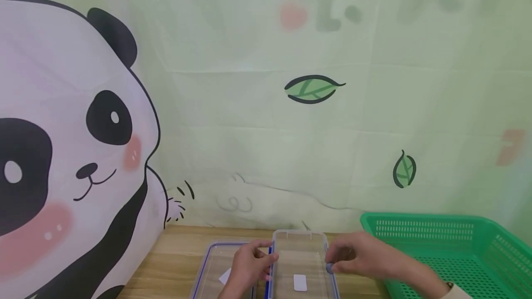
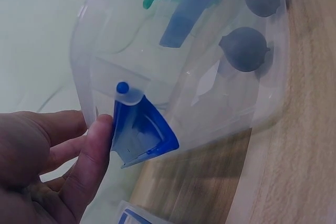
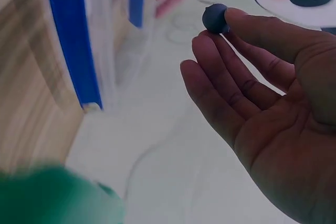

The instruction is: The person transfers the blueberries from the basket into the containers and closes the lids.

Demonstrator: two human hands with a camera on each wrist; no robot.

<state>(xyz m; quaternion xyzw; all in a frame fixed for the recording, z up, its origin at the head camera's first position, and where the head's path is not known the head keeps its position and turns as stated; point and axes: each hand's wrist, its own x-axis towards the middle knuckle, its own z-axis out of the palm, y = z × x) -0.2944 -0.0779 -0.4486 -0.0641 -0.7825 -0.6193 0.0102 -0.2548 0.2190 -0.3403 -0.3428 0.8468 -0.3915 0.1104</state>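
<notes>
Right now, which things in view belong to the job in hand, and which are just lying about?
Likely in the job:
ball, pinched in the right hand
box, its edge held by the left hand
two more balls, in the box

Apparently just lying about:
basket, untouched
blue-edged piece, perhaps a lid

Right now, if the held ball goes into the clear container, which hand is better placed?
The right hand, probably: it pinches the blue-gray ball near the right rim of the clear plastic container. The left hand grips the container's left side, so it seems better suited to steadying.
</notes>
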